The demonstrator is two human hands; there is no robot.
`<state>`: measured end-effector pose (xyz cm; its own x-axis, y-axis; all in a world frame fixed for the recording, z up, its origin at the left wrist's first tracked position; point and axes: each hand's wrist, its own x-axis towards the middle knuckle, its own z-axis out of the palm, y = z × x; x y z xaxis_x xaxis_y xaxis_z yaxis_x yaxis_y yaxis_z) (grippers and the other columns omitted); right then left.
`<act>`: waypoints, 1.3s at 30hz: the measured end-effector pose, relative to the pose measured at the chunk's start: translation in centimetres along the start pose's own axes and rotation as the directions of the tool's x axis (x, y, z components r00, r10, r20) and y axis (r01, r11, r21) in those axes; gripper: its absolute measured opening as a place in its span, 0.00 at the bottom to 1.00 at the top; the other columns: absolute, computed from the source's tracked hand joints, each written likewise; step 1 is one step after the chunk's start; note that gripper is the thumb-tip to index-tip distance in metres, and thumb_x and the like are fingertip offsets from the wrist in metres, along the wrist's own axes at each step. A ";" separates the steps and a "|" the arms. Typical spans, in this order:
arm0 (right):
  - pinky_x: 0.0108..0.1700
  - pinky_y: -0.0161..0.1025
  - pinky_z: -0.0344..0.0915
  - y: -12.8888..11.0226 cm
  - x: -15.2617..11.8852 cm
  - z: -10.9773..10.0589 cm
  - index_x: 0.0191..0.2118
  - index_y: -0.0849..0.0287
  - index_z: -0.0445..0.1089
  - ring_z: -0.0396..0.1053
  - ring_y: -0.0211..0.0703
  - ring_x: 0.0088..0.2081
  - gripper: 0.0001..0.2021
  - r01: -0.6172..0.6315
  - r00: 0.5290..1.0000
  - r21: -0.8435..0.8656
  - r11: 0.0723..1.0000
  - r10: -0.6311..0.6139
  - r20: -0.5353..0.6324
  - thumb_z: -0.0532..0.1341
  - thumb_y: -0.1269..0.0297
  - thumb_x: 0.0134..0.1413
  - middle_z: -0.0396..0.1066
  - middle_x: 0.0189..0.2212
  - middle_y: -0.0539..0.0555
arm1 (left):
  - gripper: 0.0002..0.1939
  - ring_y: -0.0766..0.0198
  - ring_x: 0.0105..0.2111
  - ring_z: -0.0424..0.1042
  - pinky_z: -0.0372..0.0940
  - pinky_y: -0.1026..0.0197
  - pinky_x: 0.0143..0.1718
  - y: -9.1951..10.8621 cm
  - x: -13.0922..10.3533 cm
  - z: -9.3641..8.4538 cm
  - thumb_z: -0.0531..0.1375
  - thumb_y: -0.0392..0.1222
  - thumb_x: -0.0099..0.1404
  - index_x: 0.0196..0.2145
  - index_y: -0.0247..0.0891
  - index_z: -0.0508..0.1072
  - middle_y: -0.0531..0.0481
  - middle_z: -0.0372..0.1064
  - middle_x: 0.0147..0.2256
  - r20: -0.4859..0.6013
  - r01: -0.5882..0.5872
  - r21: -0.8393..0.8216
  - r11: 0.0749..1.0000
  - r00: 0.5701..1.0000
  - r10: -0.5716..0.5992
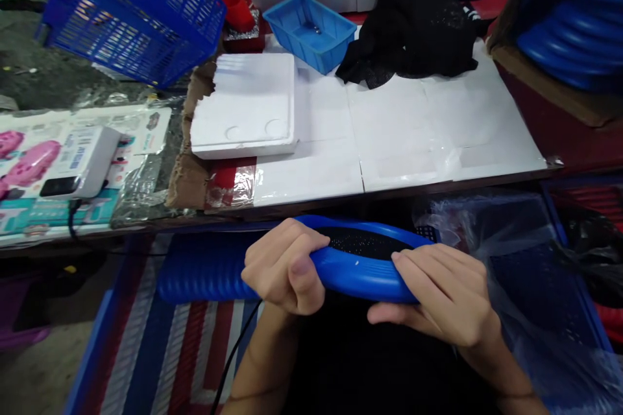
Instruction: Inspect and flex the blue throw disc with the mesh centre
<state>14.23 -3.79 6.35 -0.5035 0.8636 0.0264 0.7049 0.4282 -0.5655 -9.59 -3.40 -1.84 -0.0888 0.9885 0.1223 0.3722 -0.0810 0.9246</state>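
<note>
piece: blue oval piece (363,266) with black mesh inset, held low in front of me, below the bench (399,136) edge.
long axis: runs left to right, nearly level, right end a little higher.
left hand (285,266): closed over the left end, fingers curled across the top rim, thumb on the near face.
right hand (445,295): clamped on the right end, fingers flat along the near rim, thumb beneath.
nearer hand: neither; one at each end, mesh between them.
behind: ribbed blue stack (204,269), touching or just past the left end, cannot tell which.

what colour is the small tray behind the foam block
Blue, clearest in the head view: small tray.
</note>
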 end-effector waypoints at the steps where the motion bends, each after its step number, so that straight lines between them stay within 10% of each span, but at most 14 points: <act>1: 0.42 0.47 0.77 0.7 -0.5 0.2 0.56 0.63 0.74 0.81 0.52 0.40 0.25 -0.005 1.000 0.066 0.998 0.006 -0.009 0.71 0.48 0.64 0.82 0.40 0.60 | 0.22 0.57 0.27 0.72 0.62 0.52 0.29 -0.2 0.2 -0.4 0.51 0.49 0.79 0.34 0.41 0.80 0.47 0.72 0.26 -0.067 -0.021 -0.004 1.000 0.998 0.021; 3: 0.47 0.52 0.79 2.6 -1.9 0.7 0.62 0.62 0.72 0.81 0.54 0.45 0.29 -0.036 0.999 0.229 0.973 0.044 -0.028 0.70 0.47 0.65 0.82 0.45 0.62 | 0.25 0.57 0.28 0.74 0.63 0.51 0.30 -1.0 0.6 -1.3 0.49 0.49 0.79 0.31 0.41 0.80 0.47 0.73 0.27 -0.175 0.009 -0.059 0.998 0.984 -0.019; 7: 0.49 0.55 0.80 5.8 -4.3 1.7 0.65 0.62 0.71 0.81 0.57 0.46 0.28 -0.032 0.993 0.388 0.921 0.074 -0.093 0.68 0.50 0.66 0.81 0.46 0.63 | 0.33 0.55 0.30 0.74 0.67 0.49 0.34 -3.3 1.4 -2.5 0.43 0.60 0.81 0.29 0.42 0.77 0.45 0.74 0.28 -0.051 0.182 -0.195 0.964 0.979 -0.195; 11: 0.45 0.48 0.81 6.0 -4.2 2.2 0.63 0.64 0.72 0.82 0.53 0.42 0.29 0.002 0.993 0.214 0.977 0.024 -0.118 0.71 0.53 0.63 0.82 0.44 0.62 | 0.28 0.46 0.43 0.78 0.72 0.43 0.45 -2.2 2.0 -1.7 0.51 0.63 0.79 0.43 0.39 0.81 0.39 0.78 0.40 0.039 -0.146 0.004 0.989 0.988 0.146; 16: 0.47 0.48 0.81 4.3 -2.2 1.3 0.62 0.67 0.73 0.83 0.54 0.45 0.26 0.081 0.995 0.035 0.996 -0.083 0.048 0.69 0.54 0.67 0.83 0.46 0.65 | 0.27 0.51 0.36 0.75 0.69 0.49 0.37 2.4 2.9 1.5 0.51 0.59 0.81 0.38 0.36 0.78 0.40 0.76 0.35 0.492 -0.534 0.112 0.838 0.763 0.420; 18: 0.47 0.47 0.80 3.9 -1.8 0.9 0.61 0.67 0.73 0.83 0.54 0.45 0.24 0.087 0.993 -0.010 0.996 -0.086 0.079 0.69 0.56 0.68 0.83 0.47 0.65 | 0.27 0.57 0.29 0.68 0.61 0.53 0.31 2.8 3.0 2.8 0.50 0.57 0.82 0.31 0.37 0.74 0.44 0.70 0.28 0.523 -0.566 0.129 0.814 0.736 0.429; 24: 0.45 0.41 0.77 4.9 -1.8 -0.7 0.58 0.63 0.73 0.82 0.48 0.41 0.27 -0.083 0.981 0.103 0.991 0.063 0.182 0.71 0.47 0.64 0.83 0.43 0.59 | 0.17 0.61 0.25 0.63 0.56 0.56 0.28 -0.4 2.1 2.6 0.52 0.39 0.79 0.32 0.38 0.72 0.47 0.66 0.26 0.339 -0.434 0.040 0.900 0.853 0.396; 27: 0.42 0.37 0.75 5.8 -2.1 -1.4 0.57 0.60 0.74 0.80 0.42 0.37 0.25 -0.169 0.974 0.250 0.953 0.123 0.188 0.73 0.48 0.63 0.81 0.40 0.54 | 0.18 0.61 0.28 0.69 0.60 0.57 0.30 -1.1 2.4 1.5 0.52 0.46 0.81 0.35 0.36 0.73 0.45 0.69 0.29 0.337 -0.293 -0.016 0.956 0.899 0.281; 31: 0.41 0.36 0.73 5.8 -2.1 -2.0 0.57 0.60 0.73 0.80 0.41 0.37 0.24 -0.149 0.971 0.250 0.957 0.095 0.218 0.71 0.49 0.65 0.81 0.40 0.53 | 0.30 0.56 0.37 0.79 0.71 0.57 0.38 -0.5 3.8 0.5 0.58 0.68 0.75 0.49 0.36 0.74 0.42 0.79 0.40 0.697 -0.143 -0.198 0.970 0.675 0.242; 34: 0.44 0.37 0.73 5.4 -1.9 -2.5 0.56 0.61 0.73 0.80 0.43 0.39 0.23 -0.107 0.955 0.195 0.975 0.046 0.294 0.68 0.47 0.68 0.82 0.42 0.55 | 0.28 0.58 0.40 0.83 0.74 0.60 0.41 -0.3 4.1 0.1 0.66 0.59 0.73 0.60 0.39 0.69 0.45 0.82 0.46 0.811 -0.140 -0.236 0.962 0.518 0.274; 39: 0.43 0.41 0.72 5.2 -1.5 -3.0 0.53 0.62 0.75 0.80 0.46 0.38 0.22 -0.039 0.940 0.068 0.997 0.013 0.342 0.64 0.46 0.71 0.82 0.42 0.57 | 0.22 0.55 0.42 0.84 0.77 0.57 0.43 -0.1 3.0 -0.4 0.66 0.45 0.75 0.62 0.36 0.68 0.41 0.82 0.49 0.743 -0.262 -0.229 0.937 0.575 0.342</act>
<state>20.15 -2.11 5.89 -0.6347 0.7261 -0.2645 0.6881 0.3752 -0.6211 -10.30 -0.50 -1.41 0.7630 0.6354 0.1186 0.1610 -0.3644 0.9172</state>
